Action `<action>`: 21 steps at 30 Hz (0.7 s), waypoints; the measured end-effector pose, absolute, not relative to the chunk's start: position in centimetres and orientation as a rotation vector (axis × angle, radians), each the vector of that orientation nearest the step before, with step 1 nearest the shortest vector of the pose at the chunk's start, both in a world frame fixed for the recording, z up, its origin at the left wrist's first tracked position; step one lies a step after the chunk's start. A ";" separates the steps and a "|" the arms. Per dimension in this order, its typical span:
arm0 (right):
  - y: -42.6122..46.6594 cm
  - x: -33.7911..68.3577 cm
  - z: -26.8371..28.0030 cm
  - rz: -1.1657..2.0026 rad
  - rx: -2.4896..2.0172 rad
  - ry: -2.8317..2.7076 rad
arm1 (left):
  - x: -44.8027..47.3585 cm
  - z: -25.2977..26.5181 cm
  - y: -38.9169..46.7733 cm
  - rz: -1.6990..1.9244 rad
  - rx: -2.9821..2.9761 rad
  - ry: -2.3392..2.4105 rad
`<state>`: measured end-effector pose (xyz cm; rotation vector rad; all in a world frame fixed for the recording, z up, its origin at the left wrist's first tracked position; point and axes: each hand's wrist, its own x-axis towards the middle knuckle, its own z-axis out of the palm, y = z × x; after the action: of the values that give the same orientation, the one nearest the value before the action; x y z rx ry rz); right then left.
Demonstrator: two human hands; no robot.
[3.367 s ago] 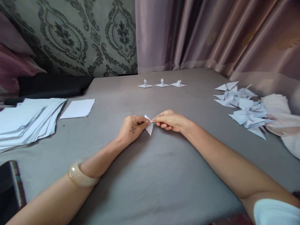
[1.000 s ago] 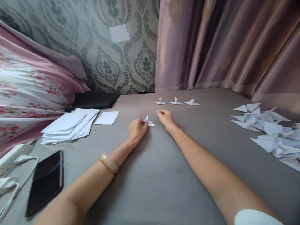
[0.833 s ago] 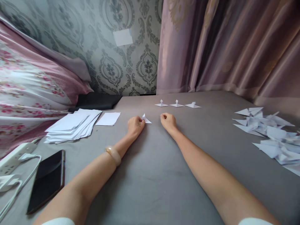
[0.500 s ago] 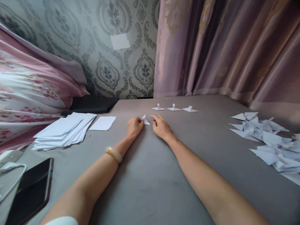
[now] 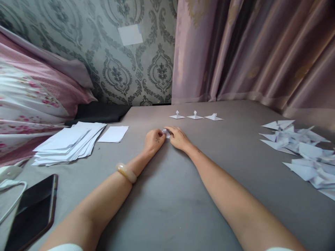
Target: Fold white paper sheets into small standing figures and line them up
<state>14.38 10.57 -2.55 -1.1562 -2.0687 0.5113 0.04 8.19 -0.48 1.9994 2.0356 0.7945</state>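
Observation:
A small folded white paper piece (image 5: 168,134) is between my hands at the middle of the grey surface, mostly covered by my fingers. My left hand (image 5: 155,140) pinches its left side. From the right, the bent fingers of my right hand (image 5: 179,138) close on its upper part. Behind my hands stand three folded white paper figures (image 5: 195,115) in a row, two with an upright middle tip and the right one with a lower, rounder middle.
At left lie a stack of white paper (image 5: 65,143), a smaller pile of sheets (image 5: 113,134), a black flat item (image 5: 101,113) and a phone (image 5: 34,211) by a white cable (image 5: 15,200). Folded paper pieces (image 5: 311,148) are heaped at right, near the curtain (image 5: 235,52).
My right hand has moved left onto the folded paper, and its fingers now meet it. My left hand has shifted slightly right with the paper. The view has tilted a little.

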 end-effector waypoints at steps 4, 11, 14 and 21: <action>10.6 14.3 -2.7 0.554 -1.219 -1.974 | -0.2 -0.4 8.4 0.786 1.976 2.079; 10.7 14.4 -2.6 0.577 -1.412 -1.723 | -2.3 0.0 12.4 0.783 1.860 2.268; 10.7 14.4 -2.5 0.589 -1.430 -1.701 | -2.3 0.2 14.8 0.760 1.827 2.308; 10.6 14.4 -2.3 0.597 -1.460 -1.703 | -0.6 -0.1 19.0 0.733 1.859 2.313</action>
<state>14.35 10.58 -2.30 -1.4596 -1.7026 0.5968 -0.56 18.98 -0.07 1.8585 2.3126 0.7334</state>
